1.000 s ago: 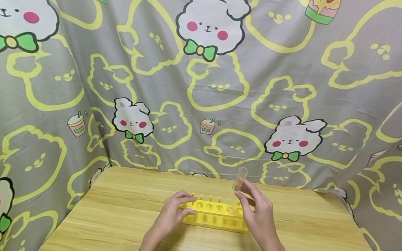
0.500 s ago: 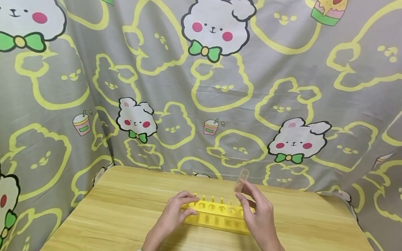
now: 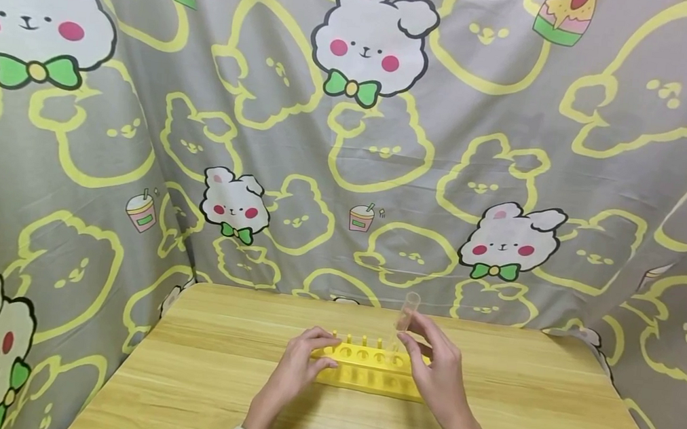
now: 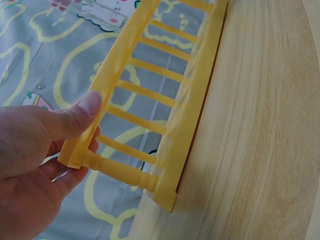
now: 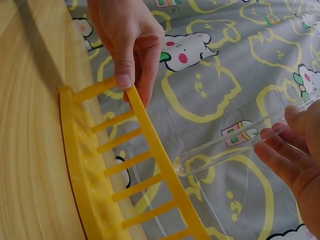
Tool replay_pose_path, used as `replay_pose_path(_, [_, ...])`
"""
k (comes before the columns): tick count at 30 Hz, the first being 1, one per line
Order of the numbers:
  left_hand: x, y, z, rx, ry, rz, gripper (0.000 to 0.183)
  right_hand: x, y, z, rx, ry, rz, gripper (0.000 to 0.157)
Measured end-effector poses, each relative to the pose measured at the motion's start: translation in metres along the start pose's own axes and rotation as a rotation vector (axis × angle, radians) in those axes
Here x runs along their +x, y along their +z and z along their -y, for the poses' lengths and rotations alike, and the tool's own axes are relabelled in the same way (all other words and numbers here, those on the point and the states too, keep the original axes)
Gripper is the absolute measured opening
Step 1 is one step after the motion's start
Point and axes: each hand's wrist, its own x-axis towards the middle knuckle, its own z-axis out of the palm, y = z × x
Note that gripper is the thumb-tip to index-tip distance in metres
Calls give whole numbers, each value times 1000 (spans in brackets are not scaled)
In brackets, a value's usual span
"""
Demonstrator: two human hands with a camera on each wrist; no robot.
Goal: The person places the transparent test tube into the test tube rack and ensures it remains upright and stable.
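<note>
A yellow test tube rack [image 3: 360, 369] stands on the table, with a row of round holes in its top plate and pegs along the back. My left hand [image 3: 300, 360] grips the left end of that top plate; in the left wrist view the thumb [image 4: 90, 103] lies on top and fingers curl beneath. My right hand [image 3: 437, 369] pinches a clear test tube [image 3: 408, 311] above the right part of the rack. In the right wrist view the tube [image 5: 220, 150] has its rounded end close to the top plate; whether it touches or enters a hole, I cannot tell.
The wooden table [image 3: 195, 365] extends around the rack on every side. A grey curtain [image 3: 299, 156] printed with rabbits and yellow outlines hangs behind the table and along both sides.
My right hand has brought the test tube slightly left and down toward the rack. The left hand keeps its grip on the rack's end. The head view has shifted a little.
</note>
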Motion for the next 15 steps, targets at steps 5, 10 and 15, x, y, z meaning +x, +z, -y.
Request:
replay_pose_path(5, [0, 0, 0, 1, 5, -3, 39, 0, 3, 2, 9, -4, 1, 51])
replay_pose_path(10, [0, 1, 0, 2, 4, -5, 39, 0, 6, 4, 14, -10, 4, 51])
replay_pose_path(15, [0, 1, 1, -1, 5, -9, 39, -1, 8, 3, 22, -8, 8, 49])
